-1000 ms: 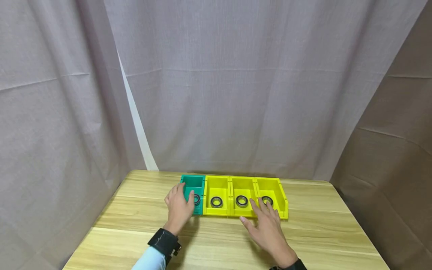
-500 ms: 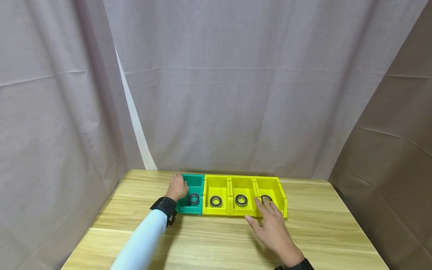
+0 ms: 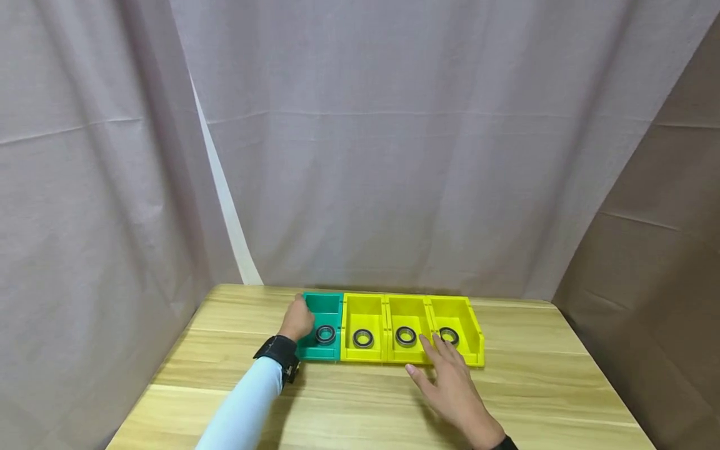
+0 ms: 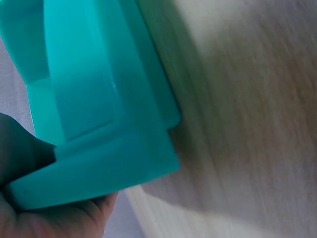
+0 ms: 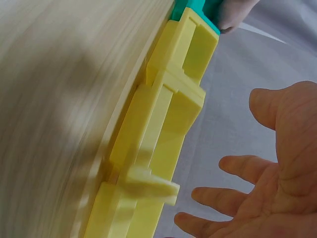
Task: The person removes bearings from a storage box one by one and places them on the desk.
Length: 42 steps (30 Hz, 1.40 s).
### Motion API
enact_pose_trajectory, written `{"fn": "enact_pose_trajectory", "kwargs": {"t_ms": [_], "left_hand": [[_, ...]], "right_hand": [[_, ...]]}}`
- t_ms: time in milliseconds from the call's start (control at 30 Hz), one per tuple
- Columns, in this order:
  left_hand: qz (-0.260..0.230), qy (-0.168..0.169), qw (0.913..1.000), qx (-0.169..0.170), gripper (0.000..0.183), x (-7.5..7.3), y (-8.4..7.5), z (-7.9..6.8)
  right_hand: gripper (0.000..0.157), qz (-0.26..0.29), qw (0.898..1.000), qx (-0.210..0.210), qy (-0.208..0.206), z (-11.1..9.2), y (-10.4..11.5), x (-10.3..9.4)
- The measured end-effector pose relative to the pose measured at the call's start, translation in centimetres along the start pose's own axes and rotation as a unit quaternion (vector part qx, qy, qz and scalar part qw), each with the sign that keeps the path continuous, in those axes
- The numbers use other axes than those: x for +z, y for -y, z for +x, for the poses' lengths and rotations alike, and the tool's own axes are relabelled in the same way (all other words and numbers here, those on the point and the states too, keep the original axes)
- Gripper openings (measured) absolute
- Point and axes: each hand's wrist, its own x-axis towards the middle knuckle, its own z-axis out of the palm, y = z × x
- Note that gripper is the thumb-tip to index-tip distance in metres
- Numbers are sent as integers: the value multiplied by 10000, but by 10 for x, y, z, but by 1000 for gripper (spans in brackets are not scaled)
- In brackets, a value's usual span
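Note:
A green bin (image 3: 332, 306) stands at the left end of a row, against three yellow bins. My left hand (image 3: 297, 320) grips the green bin's left side wall. In the left wrist view the thumb lies inside the wall and the fingers (image 4: 59, 220) are outside, partly hidden by it. One black-and-silver ball bearing (image 3: 325, 334) lies in the green bin. Each yellow bin also holds one: a left bearing (image 3: 362, 339), a middle bearing (image 3: 405, 337) and a right bearing (image 3: 448, 333). With fingers spread, my right hand (image 3: 450, 387) hovers over the front of the two right-hand yellow bins, holding nothing.
The bins sit near the back of a wooden table (image 3: 349, 406). Grey curtains (image 3: 360, 156) hang behind the table and along both sides. A pale gap (image 3: 222, 187) shows between curtains at back left.
My left hand has moved from above the green bin's opening to its left wall and taken hold there. The right hand stays almost in place; the bearings lie as before.

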Motion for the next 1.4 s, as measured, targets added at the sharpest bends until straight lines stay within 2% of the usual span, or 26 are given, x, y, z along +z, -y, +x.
{"fn": "enact_pose_trajectory", "kwargs": {"t_ms": [200, 267, 333, 433, 533, 733, 867, 1067, 1200, 1300, 1400], "left_hand": [[-147, 116, 9993, -327, 60, 1, 0, -6], [-258, 144, 9991, -320, 60, 1, 1, -8], [-569, 258, 9977, -276, 59, 1, 2, -8], [-1200, 579, 9909, -201, 60, -2, 3, -6], [-1642, 873, 9820, -338, 61, -5, 6, -2], [-1687, 853, 9803, -568, 60, -7, 9, -1], [-1684, 827, 9799, -678, 57, -9, 8, -1], [-1748, 846, 9774, -834, 55, -12, 4, 0], [-1912, 804, 9743, -883, 44, -11, 3, 0], [-2124, 750, 9710, -804, 28, -13, 3, -2], [-2370, 834, 9649, -764, 22, -17, 5, -3]], "right_hand": [[75, 136, 9996, -85, 218, 2, 13, 10], [74, 147, 9995, -140, 239, 4, 18, 12], [72, 143, 9995, -205, 216, 5, 25, 13], [69, 246, 9990, -324, 165, 10, 37, 15], [65, 449, 9977, -485, 162, 17, 53, 22], [57, 760, 9923, -960, 181, 34, 87, 45], [53, 726, 9894, -1234, 237, 49, 108, 60], [48, 270, 9811, -1892, 291, 80, 130, 86], [44, -571, 9681, -2424, 287, 101, 139, 104], [38, -1193, 9549, -2721, 41, 113, 145, 112], [32, -1462, 9491, -2783, -215, 125, 151, 113]]}}
